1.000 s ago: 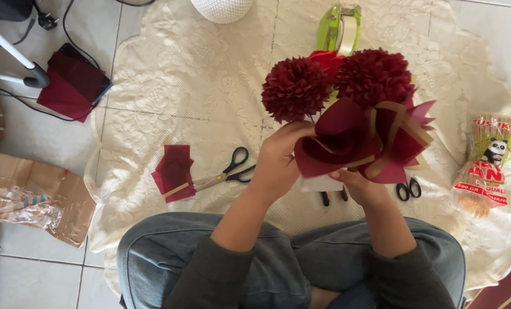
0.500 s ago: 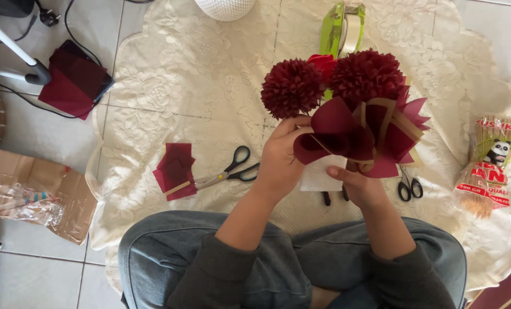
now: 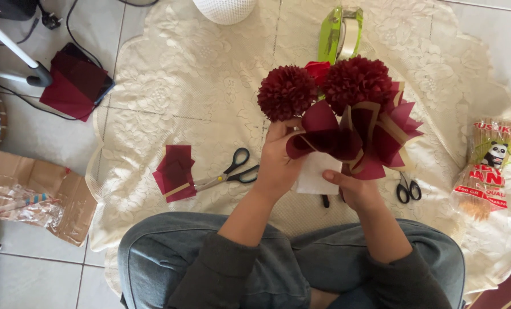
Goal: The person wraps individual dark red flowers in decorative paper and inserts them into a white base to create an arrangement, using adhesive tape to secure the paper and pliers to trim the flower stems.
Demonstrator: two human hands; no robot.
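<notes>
Head view, looking down on a seated person's lap and a cream lace cloth [image 3: 198, 97] spread on the tiled floor. A bouquet [image 3: 347, 114] of dark red pompom paper flowers, wrapped in maroon paper with tan edging and a white inner sheet, was held upright above the cloth between both hands. The left hand [image 3: 278, 163] was closed around the lower left of the wrapping, fingers curled over the maroon fold just below the left pompom. The right hand [image 3: 355, 189] was closed on the base of the wrapping, its thumb laid across the white sheet.

On the cloth, left of the hands, black-handled scissors [image 3: 232, 171] were seen with the blades resting on a small stack of maroon paper squares [image 3: 175, 171]. A second, smaller pair of scissors [image 3: 408, 189] lay just right of the bouquet. A green tape dispenser [image 3: 340, 31] lay beyond the flowers. A packet of bamboo skewers [image 3: 487, 169] lay at the cloth's right edge. More maroon sheets [image 3: 75, 83] lay on the floor, upper left.
</notes>
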